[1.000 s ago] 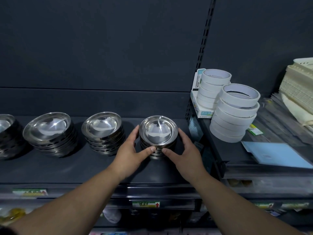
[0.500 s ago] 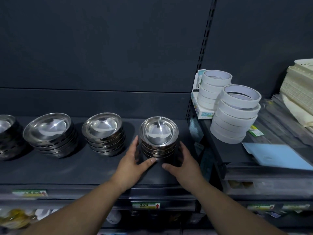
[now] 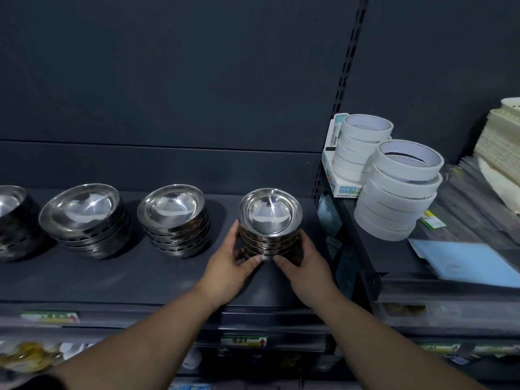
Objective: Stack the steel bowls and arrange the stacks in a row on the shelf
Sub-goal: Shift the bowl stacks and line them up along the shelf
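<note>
Four stacks of steel bowls stand in a row on the dark shelf (image 3: 112, 277). The rightmost stack (image 3: 270, 215) holds several small bowls, and both hands cup it from the front. My left hand (image 3: 228, 266) presses its left side, thumb at the base. My right hand (image 3: 304, 268) wraps the right side, thumb also at the base. The stack rests upright on the shelf. To its left stand a second stack (image 3: 171, 209), a wider third stack (image 3: 81, 209), and a fourth stack (image 3: 11, 198) cut off by the frame edge.
A slotted shelf upright (image 3: 346, 94) divides this bay from the right one. There, two piles of white tape rolls (image 3: 399, 192) stand close by, with a blue sheet (image 3: 472, 263) and cream trays (image 3: 501, 147) further right. Price labels run along the shelf's front edge.
Half a second ago both hands had eased back from the rightmost stack; now they are closed around its base again. The other stacks have not moved.
</note>
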The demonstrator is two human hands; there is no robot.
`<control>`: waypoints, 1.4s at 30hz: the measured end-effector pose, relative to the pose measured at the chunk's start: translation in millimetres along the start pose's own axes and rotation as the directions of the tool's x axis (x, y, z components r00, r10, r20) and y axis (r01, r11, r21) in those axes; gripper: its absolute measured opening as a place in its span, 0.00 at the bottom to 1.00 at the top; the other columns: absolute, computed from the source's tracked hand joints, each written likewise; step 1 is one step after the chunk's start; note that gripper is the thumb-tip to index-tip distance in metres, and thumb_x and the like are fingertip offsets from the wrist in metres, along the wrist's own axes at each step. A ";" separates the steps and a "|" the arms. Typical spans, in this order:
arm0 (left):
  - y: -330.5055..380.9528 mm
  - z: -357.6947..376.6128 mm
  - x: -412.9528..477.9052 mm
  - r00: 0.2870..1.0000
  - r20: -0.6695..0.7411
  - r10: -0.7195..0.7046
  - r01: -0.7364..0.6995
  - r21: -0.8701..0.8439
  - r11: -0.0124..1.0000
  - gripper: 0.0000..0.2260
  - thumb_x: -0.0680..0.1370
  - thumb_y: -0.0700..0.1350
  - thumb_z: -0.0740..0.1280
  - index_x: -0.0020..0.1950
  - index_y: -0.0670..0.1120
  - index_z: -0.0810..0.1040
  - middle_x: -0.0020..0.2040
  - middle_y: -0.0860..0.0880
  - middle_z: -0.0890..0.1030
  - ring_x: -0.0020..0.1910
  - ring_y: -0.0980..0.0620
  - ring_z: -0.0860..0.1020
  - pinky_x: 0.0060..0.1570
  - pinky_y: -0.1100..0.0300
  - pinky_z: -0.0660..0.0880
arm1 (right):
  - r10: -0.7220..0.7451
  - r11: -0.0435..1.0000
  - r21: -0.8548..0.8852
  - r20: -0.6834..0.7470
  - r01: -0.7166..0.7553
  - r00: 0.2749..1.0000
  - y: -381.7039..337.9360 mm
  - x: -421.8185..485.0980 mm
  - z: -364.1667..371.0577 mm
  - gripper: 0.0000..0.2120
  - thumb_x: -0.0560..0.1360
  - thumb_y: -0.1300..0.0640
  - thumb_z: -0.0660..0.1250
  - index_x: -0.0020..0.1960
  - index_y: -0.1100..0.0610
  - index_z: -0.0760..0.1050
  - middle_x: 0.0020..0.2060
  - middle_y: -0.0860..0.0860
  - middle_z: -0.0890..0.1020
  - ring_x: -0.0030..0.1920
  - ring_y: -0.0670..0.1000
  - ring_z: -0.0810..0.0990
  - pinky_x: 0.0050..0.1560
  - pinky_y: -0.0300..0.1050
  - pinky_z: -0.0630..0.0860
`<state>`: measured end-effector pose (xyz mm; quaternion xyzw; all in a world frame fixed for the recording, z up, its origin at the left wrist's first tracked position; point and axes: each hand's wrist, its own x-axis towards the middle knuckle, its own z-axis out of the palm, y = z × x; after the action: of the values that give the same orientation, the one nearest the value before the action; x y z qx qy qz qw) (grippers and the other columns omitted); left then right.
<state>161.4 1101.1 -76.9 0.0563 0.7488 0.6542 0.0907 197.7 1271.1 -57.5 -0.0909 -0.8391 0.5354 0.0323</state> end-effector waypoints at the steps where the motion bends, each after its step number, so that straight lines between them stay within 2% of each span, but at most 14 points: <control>1: -0.2 0.0 0.1 1.000 0.003 -0.003 0.003 0.001 1.000 0.41 0.74 0.33 0.71 0.79 0.51 0.51 0.69 0.51 0.73 0.66 0.59 0.72 0.69 0.53 0.69 | 0.002 1.000 -0.005 -0.004 -0.002 1.000 0.5 0.4 0.2 0.38 0.73 0.56 0.73 0.77 0.50 0.58 0.64 0.45 0.76 0.63 0.41 0.71 0.62 0.34 0.64; 5: 3.4 -2.8 -6.4 0.998 0.065 0.004 -0.006 0.041 0.999 0.42 0.73 0.38 0.72 0.79 0.55 0.50 0.68 0.60 0.71 0.70 0.59 0.69 0.72 0.54 0.65 | 0.085 0.996 -0.002 -0.043 -0.086 0.995 5.0 -4.9 3.9 0.40 0.69 0.54 0.76 0.75 0.54 0.60 0.62 0.48 0.78 0.62 0.46 0.77 0.64 0.42 0.72; 7: 7.3 -6.4 -18.8 0.999 0.035 -0.012 0.008 0.128 0.992 0.41 0.73 0.41 0.73 0.79 0.52 0.52 0.70 0.61 0.67 0.71 0.58 0.67 0.72 0.56 0.64 | 0.145 0.989 -0.025 -0.079 -0.147 0.986 4.1 -13.7 7.2 0.32 0.68 0.53 0.77 0.67 0.57 0.69 0.55 0.49 0.81 0.56 0.49 0.80 0.58 0.43 0.75; 9: 7.1 -14.5 -36.8 0.997 -0.078 0.004 0.017 0.265 0.964 0.31 0.73 0.44 0.74 0.74 0.50 0.66 0.68 0.54 0.72 0.66 0.58 0.73 0.69 0.59 0.68 | 0.146 0.983 -0.099 -0.072 -0.152 0.987 0.5 -25.5 12.5 0.20 0.68 0.52 0.77 0.57 0.56 0.76 0.47 0.47 0.82 0.50 0.48 0.81 0.52 0.40 0.75; 11: 6.7 -25.0 -58.1 0.981 -0.186 0.055 0.005 0.306 0.952 0.15 0.73 0.45 0.74 0.58 0.52 0.78 0.56 0.52 0.82 0.53 0.59 0.80 0.60 0.60 0.76 | 0.115 0.982 -0.153 -0.012 -0.115 0.993 -5.4 -36.4 20.8 0.12 0.70 0.52 0.75 0.51 0.54 0.80 0.42 0.45 0.82 0.46 0.45 0.81 0.47 0.34 0.73; 14: 9.4 -47.9 -79.2 0.911 -0.409 0.051 0.053 0.239 0.969 0.07 0.72 0.46 0.75 0.46 0.50 0.77 0.43 0.49 0.82 0.42 0.53 0.81 0.47 0.62 0.76 | 0.070 0.992 -0.116 0.099 -0.058 0.993 -15.3 -42.2 41.7 0.12 0.71 0.52 0.75 0.53 0.53 0.81 0.43 0.43 0.82 0.43 0.38 0.79 0.41 0.23 0.69; 17: 11.7 -77.4 -78.4 0.830 -0.557 0.046 0.075 0.192 0.978 0.13 0.71 0.45 0.75 0.50 0.49 0.73 0.49 0.48 0.80 0.46 0.53 0.79 0.53 0.56 0.76 | 0.044 0.999 -0.030 0.215 -0.038 0.976 -32.1 -39.1 66.8 0.21 0.71 0.54 0.75 0.62 0.55 0.76 0.55 0.45 0.81 0.51 0.40 0.80 0.53 0.29 0.73; 19: 11.9 -95.8 -70.1 0.849 -0.528 -0.009 0.126 0.185 0.975 0.25 0.71 0.45 0.76 0.64 0.47 0.70 0.60 0.50 0.76 0.56 0.53 0.77 0.62 0.53 0.74 | 0.034 0.999 0.016 0.274 -0.039 0.961 -43.5 -32.5 81.7 0.29 0.72 0.55 0.75 0.70 0.54 0.69 0.65 0.45 0.76 0.58 0.43 0.77 0.62 0.39 0.74; 21: 9.1 -110.8 -59.6 0.898 -0.432 -0.082 0.157 0.142 0.977 0.39 0.71 0.44 0.76 0.76 0.46 0.58 0.68 0.51 0.70 0.65 0.55 0.71 0.66 0.56 0.69 | 0.034 0.999 0.021 0.299 -0.042 0.954 -56.5 -24.9 92.5 0.36 0.73 0.54 0.74 0.76 0.52 0.61 0.69 0.45 0.71 0.61 0.43 0.73 0.64 0.42 0.72; 24: 3.1 -126.6 -45.8 0.947 -0.298 -0.123 0.148 0.061 0.987 0.47 0.71 0.39 0.75 0.79 0.49 0.47 0.66 0.55 0.68 0.64 0.58 0.67 0.68 0.57 0.66 | 0.041 0.999 0.019 0.300 -0.048 0.953 -71.3 -14.1 103.8 0.41 0.73 0.55 0.73 0.78 0.49 0.53 0.72 0.48 0.68 0.68 0.46 0.71 0.65 0.40 0.69; 30: -1.8 -131.2 -37.1 0.986 -0.157 -0.055 0.049 -0.038 0.998 0.44 0.72 0.28 0.70 0.78 0.52 0.49 0.63 0.61 0.73 0.60 0.63 0.73 0.47 0.78 0.72 | 0.001 0.999 0.038 0.310 -0.013 0.951 -77.7 -8.6 121.3 0.43 0.74 0.61 0.72 0.79 0.48 0.50 0.71 0.44 0.69 0.68 0.45 0.71 0.61 0.35 0.68; 32: -4.4 -132.0 -37.9 0.987 -0.152 -0.046 0.039 -0.051 0.998 0.44 0.72 0.28 0.70 0.78 0.53 0.49 0.63 0.63 0.72 0.62 0.61 0.72 0.50 0.76 0.72 | 0.005 0.998 0.054 0.289 -0.022 0.957 -75.4 -11.3 125.4 0.44 0.73 0.62 0.73 0.79 0.48 0.50 0.71 0.44 0.69 0.67 0.45 0.72 0.61 0.35 0.69; 35: -9.2 -135.6 -38.7 0.991 -0.131 -0.026 0.020 -0.044 0.999 0.44 0.72 0.27 0.70 0.79 0.51 0.50 0.62 0.63 0.73 0.66 0.58 0.73 0.64 0.62 0.72 | 0.005 0.998 0.066 0.273 -0.024 0.962 -72.1 -16.0 127.2 0.45 0.72 0.62 0.73 0.79 0.48 0.50 0.70 0.43 0.69 0.65 0.45 0.74 0.64 0.38 0.71; 42: -15.7 -137.8 -42.2 0.990 -0.129 -0.051 0.051 -0.005 0.999 0.44 0.72 0.29 0.71 0.79 0.52 0.52 0.64 0.58 0.76 0.65 0.58 0.74 0.58 0.68 0.73 | 0.006 0.998 0.057 0.320 -0.026 0.947 -67.9 -24.2 119.0 0.44 0.73 0.60 0.73 0.79 0.47 0.49 0.71 0.42 0.68 0.64 0.41 0.71 0.63 0.36 0.70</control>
<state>174.3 956.9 -72.3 -0.0053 0.7536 0.6547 0.0589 195.4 1132.6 -45.6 -0.0089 -0.8158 0.5685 -0.1058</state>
